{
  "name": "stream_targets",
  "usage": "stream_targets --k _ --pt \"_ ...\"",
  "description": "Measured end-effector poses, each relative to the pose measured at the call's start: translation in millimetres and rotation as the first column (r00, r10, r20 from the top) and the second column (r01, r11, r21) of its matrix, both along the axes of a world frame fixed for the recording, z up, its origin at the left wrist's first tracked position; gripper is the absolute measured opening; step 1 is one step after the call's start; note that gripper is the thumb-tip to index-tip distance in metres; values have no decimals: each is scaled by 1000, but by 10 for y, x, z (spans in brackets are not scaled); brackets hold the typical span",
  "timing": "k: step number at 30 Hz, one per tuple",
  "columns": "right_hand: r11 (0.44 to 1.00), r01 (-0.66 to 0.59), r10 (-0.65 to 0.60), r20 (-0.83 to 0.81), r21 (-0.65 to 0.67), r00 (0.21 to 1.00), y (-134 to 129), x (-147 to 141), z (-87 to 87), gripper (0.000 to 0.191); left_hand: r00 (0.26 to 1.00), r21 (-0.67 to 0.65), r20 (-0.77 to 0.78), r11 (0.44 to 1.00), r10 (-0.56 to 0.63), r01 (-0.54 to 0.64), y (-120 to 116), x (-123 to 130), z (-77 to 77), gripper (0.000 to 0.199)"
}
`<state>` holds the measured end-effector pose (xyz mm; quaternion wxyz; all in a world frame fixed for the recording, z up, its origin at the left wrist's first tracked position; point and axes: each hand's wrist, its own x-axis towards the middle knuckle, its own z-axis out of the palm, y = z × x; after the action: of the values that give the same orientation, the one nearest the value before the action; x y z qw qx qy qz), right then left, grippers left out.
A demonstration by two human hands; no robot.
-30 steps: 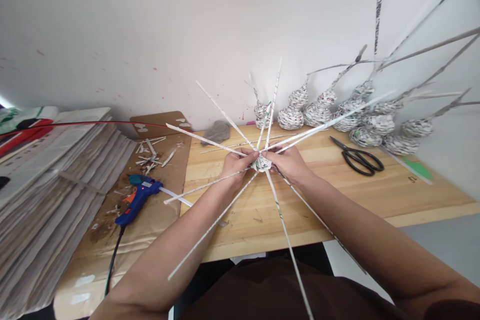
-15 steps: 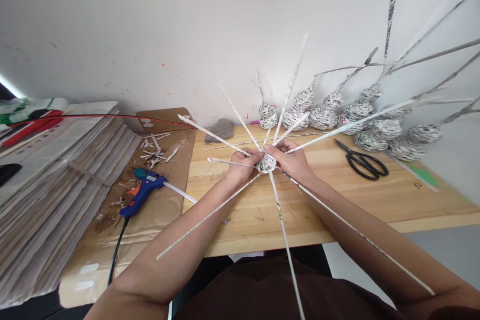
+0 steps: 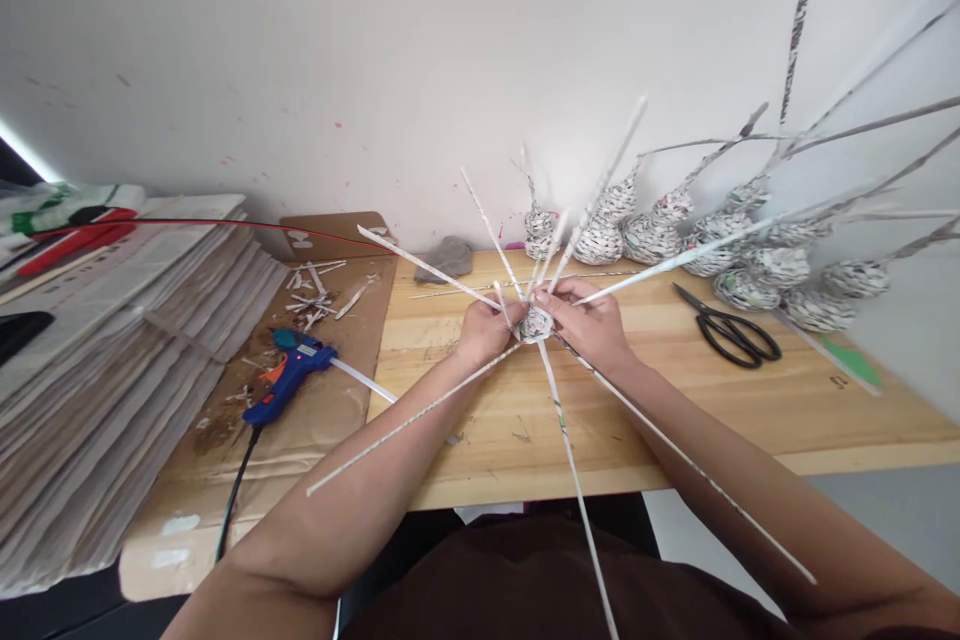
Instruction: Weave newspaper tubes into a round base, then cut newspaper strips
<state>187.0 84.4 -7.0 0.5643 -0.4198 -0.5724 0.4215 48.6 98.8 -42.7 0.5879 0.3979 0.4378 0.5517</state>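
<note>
Between my hands, above the wooden table, is a small round woven paper base (image 3: pixel 535 324) with several rolled-paper sticks (image 3: pixel 574 465) fanning out from it in all directions. My left hand (image 3: pixel 491 328) is closed on the left edge of the base, thumb and fingers pinching where the sticks meet. On the opposite side my right hand (image 3: pixel 589 320) is closed too, its thumb and index finger at the top right of the base. Fingertips partly hide the weave. A short stick (image 3: pixel 502 304) stands up near my left thumb.
Woven paper gourds (image 3: pixel 649 238) with long stems line the wall at right. Black scissors (image 3: pixel 727 330) lie before them. At left, a blue glue gun (image 3: pixel 292 375) and paper scraps (image 3: pixel 319 295) rest on cardboard, beside a tall newspaper stack (image 3: pixel 97 400). A grey cloth (image 3: pixel 444 262) lies behind.
The short stick by my left thumb has swung from pointing left to pointing up. The stick rising by my right hand leans further right. Both hands keep their grip on the base.
</note>
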Motion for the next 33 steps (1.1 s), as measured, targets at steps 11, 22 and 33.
stream_targets --k 11,22,33 --pt "991 -70 71 2 -113 997 16 62 1 50 987 19 151 999 47 -50 13 -67 128 45" --pt "950 -255 259 2 -183 966 -20 42 22 42 940 -7 247 970 235 -241 20 -119 223 59" --pt "999 32 -29 184 -11 983 17 -7 -129 34 991 -10 122 999 49 -48 -19 -69 207 35"
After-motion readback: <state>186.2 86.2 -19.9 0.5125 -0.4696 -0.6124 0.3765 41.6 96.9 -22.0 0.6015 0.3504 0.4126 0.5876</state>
